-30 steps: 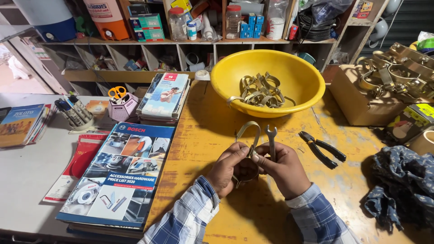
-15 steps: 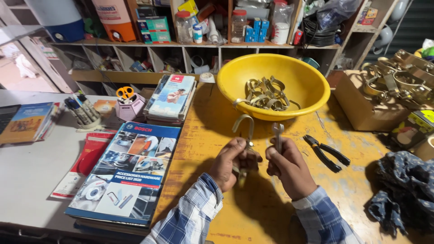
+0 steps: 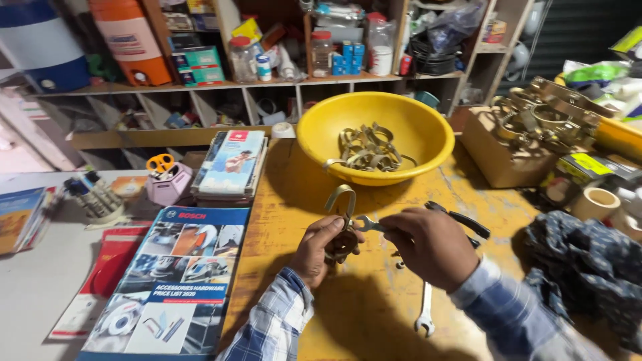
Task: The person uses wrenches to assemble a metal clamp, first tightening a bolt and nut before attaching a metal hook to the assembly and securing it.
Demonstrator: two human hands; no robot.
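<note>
My left hand [image 3: 322, 247] grips a brass-coloured metal clamp [image 3: 341, 204] whose curved band stands up above my fingers. My right hand [image 3: 428, 246] holds a small open-ended spanner [image 3: 369, 224] with its head at the clamp's bolt. Both hands hover over the yellow-stained wooden bench [image 3: 374, 314]. A second spanner [image 3: 425, 309] lies flat on the bench just below my right wrist. A yellow bowl [image 3: 428, 137] behind my hands holds several more clamps [image 3: 366, 148].
Black-handled pliers [image 3: 461, 219] lie right of my hands. A catalogue [image 3: 177, 274] and a stack of booklets [image 3: 231, 166] lie to the left, with a pink scissors holder [image 3: 167, 180]. A cardboard box of clamps [image 3: 535, 127], a tape roll [image 3: 596, 202] and dark cloth [image 3: 588, 267] sit right.
My right hand has turned the spanner from upright to level at the clamp's bolt. My view has shifted nearer to the bench, and a second spanner shows below my right wrist.
</note>
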